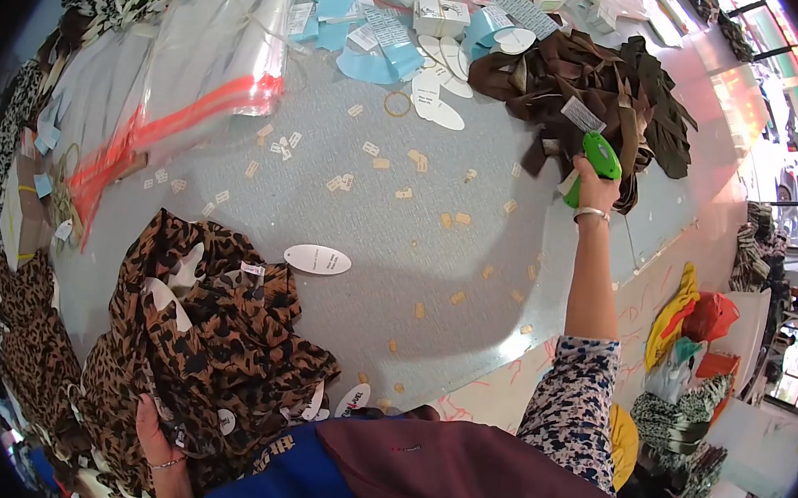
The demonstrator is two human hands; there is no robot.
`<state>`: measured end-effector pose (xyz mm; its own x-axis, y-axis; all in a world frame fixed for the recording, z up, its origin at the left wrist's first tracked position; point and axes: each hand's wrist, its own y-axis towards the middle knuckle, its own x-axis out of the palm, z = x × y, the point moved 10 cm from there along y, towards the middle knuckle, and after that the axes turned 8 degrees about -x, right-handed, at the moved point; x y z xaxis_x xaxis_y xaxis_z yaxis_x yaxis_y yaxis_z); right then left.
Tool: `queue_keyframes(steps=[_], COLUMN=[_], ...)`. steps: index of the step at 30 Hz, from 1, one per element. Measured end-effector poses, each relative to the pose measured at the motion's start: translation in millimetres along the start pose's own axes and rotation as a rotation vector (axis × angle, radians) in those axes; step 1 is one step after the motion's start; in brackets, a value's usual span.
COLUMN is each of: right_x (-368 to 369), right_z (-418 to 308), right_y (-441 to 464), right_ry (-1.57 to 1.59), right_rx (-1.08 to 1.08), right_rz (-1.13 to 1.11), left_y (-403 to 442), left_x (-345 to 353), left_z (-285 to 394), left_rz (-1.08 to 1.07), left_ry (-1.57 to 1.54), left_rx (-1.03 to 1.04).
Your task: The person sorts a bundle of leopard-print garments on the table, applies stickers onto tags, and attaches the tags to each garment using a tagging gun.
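My left hand [153,431] is at the lower left, its fingers closed on the edge of a leopard-print garment [231,329]. The garment lies crumpled, with a small white neck label [252,268] and white tags showing on it. Out at the upper right, my right hand [594,185] is wrapped round a green plastic hand tool [602,156], whose exact kind I cannot make out. The tool is at the near edge of a heap of dark brown fabric strips [575,79]. An oval white hang tag [317,260] lies on the table just beyond the garment.
Several small paper labels [370,148] are scattered over the grey table [327,200]. Clear plastic bags [212,52] with red edges lie at the upper left. Blue and white tags [379,48] are piled at the back. More leopard-print fabric [31,331] hangs at the left edge.
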<state>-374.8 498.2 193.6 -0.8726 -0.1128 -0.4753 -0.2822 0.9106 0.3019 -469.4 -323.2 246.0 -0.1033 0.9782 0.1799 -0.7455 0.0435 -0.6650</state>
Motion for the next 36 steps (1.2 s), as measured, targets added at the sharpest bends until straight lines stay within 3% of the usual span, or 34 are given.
queue_keyframes(steps=[1, 2, 5, 7, 10, 13, 25, 26, 29, 32, 36], right_x=[-4, 14, 62, 86, 120, 138, 146, 146, 145, 156, 172], right_z=[-8, -24, -79, -81, -94, -110, -156, -151, -142, -132, -123], right_y=[-8, -22, -91, -145, -204, -234, -221, -207, -155, -124, -108], right_ry=[-0.023, 0.256, 0.603, 0.55, 0.465, 0.314, -0.26, -0.287, -0.212, -0.363, -0.462], right_rx=[-0.078, -0.062, 0.154, 0.418, 0.399, 0.295, -0.213, -0.158, -0.356, -0.413, -0.277], right_rz=[0.07, -0.092, -0.522, -0.656, -0.896, -0.998, -1.035, -1.004, -0.632, -0.524, -0.552], left_y=[0, 3, 7, 11, 17, 21, 25, 27, 30, 29, 26], left_x=[1, 0, -2, -9, -20, -23, -30, -31, -35, -36, -35], left_z=[1, -1, -6, -12, -20, -26, -32, -33, -38, -38, -35], left_rz=[0.003, -0.006, 0.023, 0.082, 0.114, 0.098, 0.209, 0.2, 0.194, 0.224, 0.234], left_ry=[0.038, 0.045, 0.071, 0.047, 0.006, -0.039, 0.09, 0.098, 0.118, 0.123, 0.127], left_rx=[0.012, 0.008, -0.029, -0.044, -0.05, -0.045, 0.004, 0.0, -0.01, -0.005, 0.01])
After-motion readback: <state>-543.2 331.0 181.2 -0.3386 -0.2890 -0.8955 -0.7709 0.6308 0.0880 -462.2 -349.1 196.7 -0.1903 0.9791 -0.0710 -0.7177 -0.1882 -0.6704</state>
